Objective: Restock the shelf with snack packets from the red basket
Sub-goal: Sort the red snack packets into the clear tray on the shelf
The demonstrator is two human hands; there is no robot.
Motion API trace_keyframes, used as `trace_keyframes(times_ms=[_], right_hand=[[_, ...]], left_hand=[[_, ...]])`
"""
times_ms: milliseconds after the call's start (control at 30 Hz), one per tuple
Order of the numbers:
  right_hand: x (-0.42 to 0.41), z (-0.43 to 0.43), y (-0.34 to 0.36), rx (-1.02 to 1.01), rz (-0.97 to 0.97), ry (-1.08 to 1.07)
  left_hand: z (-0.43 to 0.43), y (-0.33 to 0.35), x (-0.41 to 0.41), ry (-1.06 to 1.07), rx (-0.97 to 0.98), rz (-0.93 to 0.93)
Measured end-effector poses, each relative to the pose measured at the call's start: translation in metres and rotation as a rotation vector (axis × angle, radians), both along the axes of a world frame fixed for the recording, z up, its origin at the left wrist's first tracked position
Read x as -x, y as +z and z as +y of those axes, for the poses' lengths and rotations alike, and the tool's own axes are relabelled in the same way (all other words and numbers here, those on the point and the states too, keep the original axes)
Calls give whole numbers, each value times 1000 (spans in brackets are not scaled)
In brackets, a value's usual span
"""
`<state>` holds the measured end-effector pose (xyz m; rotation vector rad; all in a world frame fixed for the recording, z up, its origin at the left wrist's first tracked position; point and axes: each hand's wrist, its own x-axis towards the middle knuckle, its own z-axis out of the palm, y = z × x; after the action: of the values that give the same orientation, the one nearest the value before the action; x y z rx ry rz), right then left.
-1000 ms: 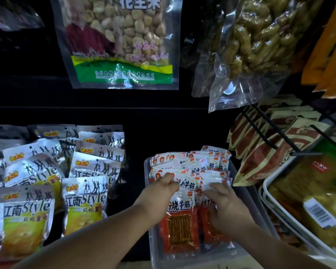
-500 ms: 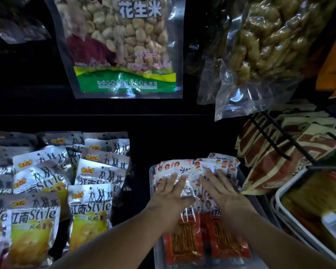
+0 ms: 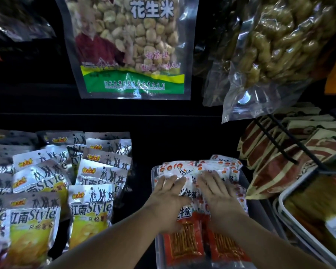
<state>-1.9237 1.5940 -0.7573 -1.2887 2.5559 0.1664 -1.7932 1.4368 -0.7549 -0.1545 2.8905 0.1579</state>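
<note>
Fingers (image 3: 172,181) of the left hand (image 3: 167,202) and right hand (image 3: 221,199) lie straight and spread, pressing flat on red-and-white snack packets (image 3: 184,243) and gripping nothing. These packets lie overlapped in rows under and just beyond the fingertips, inside a clear plastic tray (image 3: 159,247). Left of the fingers, well apart, lie silver-and-yellow chip bags (image 3: 89,216); to the right, brown-and-cream packets (image 3: 275,167) sit under black wire bars. Above the fingers hangs a clear bag of shelled peanuts (image 3: 132,47), with a bag of unshelled peanuts (image 3: 270,45) beside it.
</note>
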Motion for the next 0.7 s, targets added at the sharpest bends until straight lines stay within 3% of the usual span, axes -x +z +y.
trace_keyframes(times_ms=[100,200,400,700], right_hand=[[10,-10,4,53,-65,161],[19,-12,7,78,-157,55],[17,-2,-1,-2,15,-125],[19,2,8,61,48,-23]], left_hand=[[-2,4,-1,-10,-19,22],[-4,6,-3,19,-38,7],[-4,9,-1,41,11,-60],[1,10,5,44,25,-39]])
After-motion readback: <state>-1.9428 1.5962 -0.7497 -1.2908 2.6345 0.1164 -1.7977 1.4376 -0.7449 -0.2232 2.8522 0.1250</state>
